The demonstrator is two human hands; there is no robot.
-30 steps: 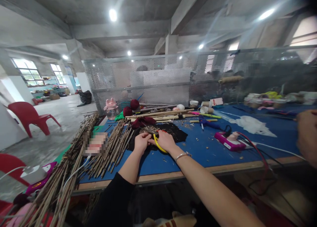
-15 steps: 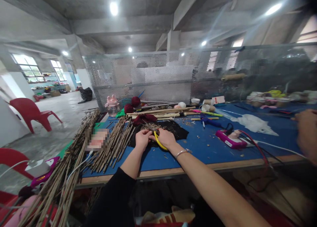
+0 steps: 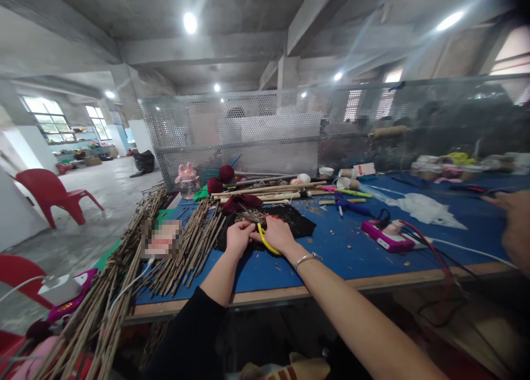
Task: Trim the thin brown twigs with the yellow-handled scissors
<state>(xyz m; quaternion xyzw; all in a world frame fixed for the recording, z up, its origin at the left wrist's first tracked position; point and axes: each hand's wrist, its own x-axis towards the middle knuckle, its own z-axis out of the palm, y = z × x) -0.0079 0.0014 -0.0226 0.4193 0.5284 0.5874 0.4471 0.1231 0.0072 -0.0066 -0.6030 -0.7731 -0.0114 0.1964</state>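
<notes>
My right hand (image 3: 279, 236) is closed around a pair of scissors (image 3: 265, 239) with yellow on the handle. A bit of red shows by its fingers. The blades point up and left, close to my left fingertips. My left hand (image 3: 237, 239) is closed in a pinch against the right one; whatever its fingers hold is too small to make out. Beneath both hands lies a black cloth (image 3: 305, 223) strewn with small twig clippings. A dark red cloth (image 3: 244, 204) sits just beyond them. To the left, cut twigs (image 3: 188, 253) lie in a pile on the blue table (image 3: 323, 264).
Long bundled sticks (image 3: 111, 286) lean past the table's left edge. Wooden rods (image 3: 273, 192) and dark red yarn balls (image 3: 227, 173) lie at the back. On the right are a purple power strip (image 3: 383, 237) with cables, a white plastic bag (image 3: 428, 207) and another person's hand (image 3: 515, 220).
The scissors have turned slightly in my right hand: red now shows by its fingers and the blades sit lower. My left hand stays nearly in place. The view has tilted slightly.
</notes>
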